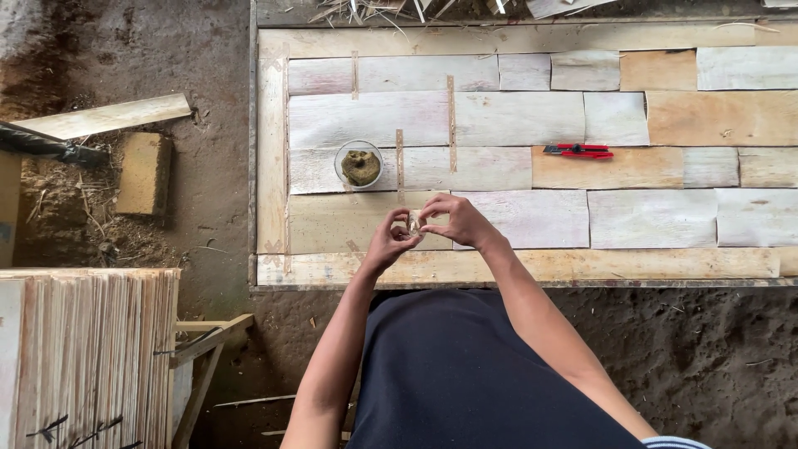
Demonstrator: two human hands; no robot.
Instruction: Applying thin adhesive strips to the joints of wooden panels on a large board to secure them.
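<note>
A small pale roll of tape [413,221] is pinched between the fingertips of the left hand [388,242] and the right hand [455,219], both closed on it, above the near edge of the veneer sheet panel [515,220]. Just beyond the hands, a glass jar [359,165] with brownish contents is set on the panel. Farther right, a red utility knife [579,151] is laid flat. A stack of veneer strips [87,353] is seen at lower left.

Veneer sheets [519,118] lie edge to edge on the counter [272,150], w/ a bowl [359,164] on them at left and a cutter [579,151] well apart to its right. Both hands meet just in front of the bowl, left hand [388,243] & right hand [459,221] w/ a small piece [414,221] between the fingers [433,205]. Left of the counter: a block [144,173] and plank [104,115] on the ground, a stack of sheets [87,357] nearer the person.
</note>
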